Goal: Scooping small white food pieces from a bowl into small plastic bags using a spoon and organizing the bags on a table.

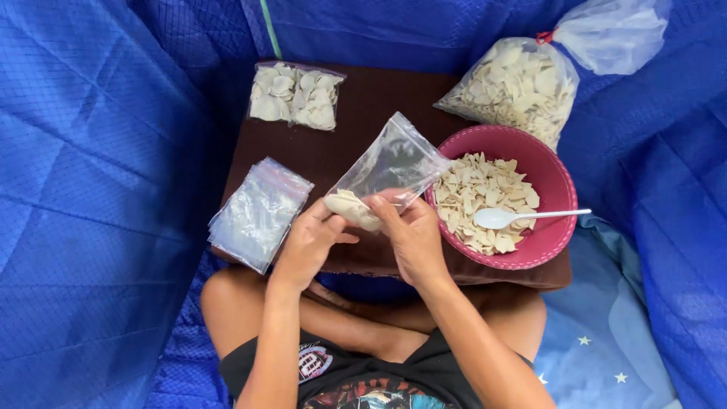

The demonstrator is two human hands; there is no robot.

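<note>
My left hand and my right hand together hold a small clear plastic bag over the front of a dark brown board. A few pale chips sit at the bag's near end, between my fingers. The rest of the bag is see-through and slants up and away from me. To the right stands a pink bowl full of pale chips, and a white plastic spoon lies across them.
A stack of flat clear bags lies at the board's left edge. A filled small bag of chips rests at the back left. A large tied bag of chips leans at the back right. Blue quilted fabric surrounds everything.
</note>
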